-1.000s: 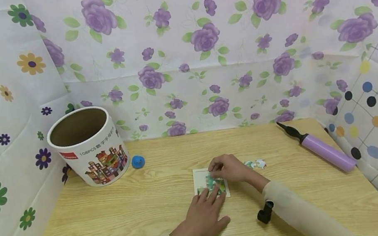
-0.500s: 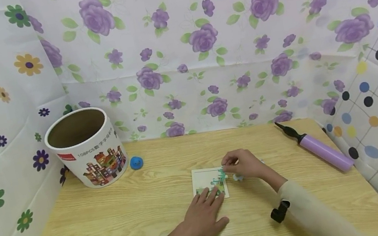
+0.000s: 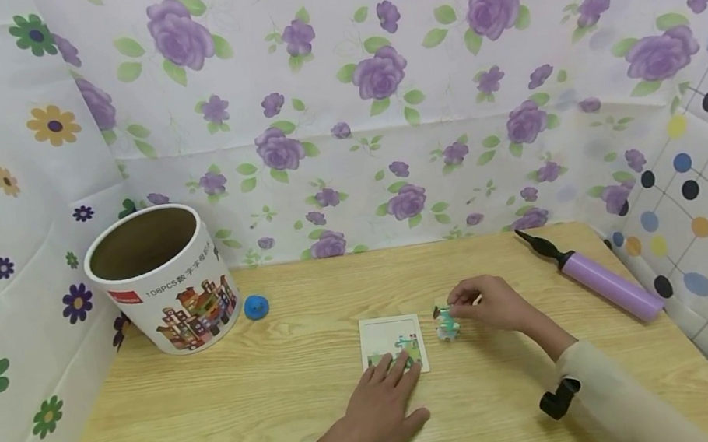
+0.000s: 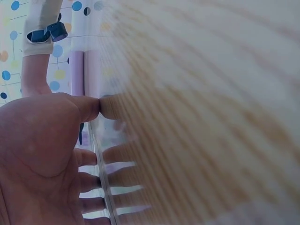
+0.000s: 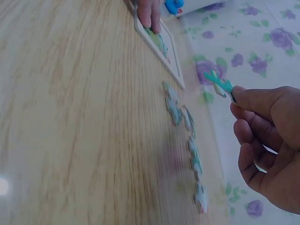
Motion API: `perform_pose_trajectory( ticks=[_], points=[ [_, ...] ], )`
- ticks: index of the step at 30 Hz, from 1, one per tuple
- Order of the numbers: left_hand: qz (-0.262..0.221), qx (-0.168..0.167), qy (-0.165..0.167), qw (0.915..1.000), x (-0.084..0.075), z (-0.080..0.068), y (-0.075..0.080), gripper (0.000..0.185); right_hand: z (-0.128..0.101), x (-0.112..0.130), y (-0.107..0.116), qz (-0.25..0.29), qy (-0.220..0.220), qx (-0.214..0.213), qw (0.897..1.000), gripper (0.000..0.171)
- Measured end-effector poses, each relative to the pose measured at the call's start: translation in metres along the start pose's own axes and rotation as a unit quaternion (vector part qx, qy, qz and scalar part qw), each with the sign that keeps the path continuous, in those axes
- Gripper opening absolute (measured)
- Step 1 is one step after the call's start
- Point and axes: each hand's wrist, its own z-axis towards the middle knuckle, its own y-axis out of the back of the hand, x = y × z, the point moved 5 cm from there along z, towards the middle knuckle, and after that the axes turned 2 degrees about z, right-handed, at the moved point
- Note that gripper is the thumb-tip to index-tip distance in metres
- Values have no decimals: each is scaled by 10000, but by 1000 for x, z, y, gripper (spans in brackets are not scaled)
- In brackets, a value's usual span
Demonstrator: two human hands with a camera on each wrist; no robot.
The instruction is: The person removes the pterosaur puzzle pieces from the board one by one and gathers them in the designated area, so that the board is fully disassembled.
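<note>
My left hand [image 3: 382,413] lies with straight fingers across the lower part of a square puzzle board [image 3: 377,331] in the head view; several fitted pieces show green around the fingertips. In the left wrist view the palm of that left hand [image 4: 40,140] is seen, its fingertips against the table. To the right of the board, my right hand [image 3: 493,305] pinches a green puzzle piece [image 5: 219,84] between thumb and forefinger, held above the table. Several loose puzzle pieces [image 5: 195,157] lie below it, partly covered by the hand in the head view.
A large white bucket [image 3: 175,292] stands at the back left, with a small blue duck toy [image 3: 256,307] beside it. A purple hand pump [image 3: 607,283] lies at the right. Patterned cloths enclose the wooden table [image 3: 218,419] on the back and sides.
My right hand has moved right, off the board to above the loose pieces, carrying the green puzzle piece. The board's middle is uncovered now. My left hand stays in place.
</note>
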Motion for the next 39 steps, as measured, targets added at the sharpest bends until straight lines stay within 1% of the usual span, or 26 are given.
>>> perform_pose_trajectory(
  ticks=[6,11,18,26,32,39],
  points=[
    [43,-18,-10,10000,-1,-1,1,70,-11,-14,9,-117,-54,-48,9999,8],
    [62,2,0,10000,-1,-1,1,70,-16,-23,11,-163,-143,-40,9998,7],
    [31,10,14,10000,-2,-2,2,70,-19,-34,8,-111,-330,-2,9994,6],
    [118,-8,-26,9999,0,0,1,71,-22,-40,0,-215,-364,13,9991,7],
    [66,3,-36,10000,1,0,0,70,-22,-43,-4,-332,-404,-1,9986,9],
    [28,19,-38,10000,1,0,-1,70,-21,-44,-6,-384,-342,-16,9987,10]
  ],
)
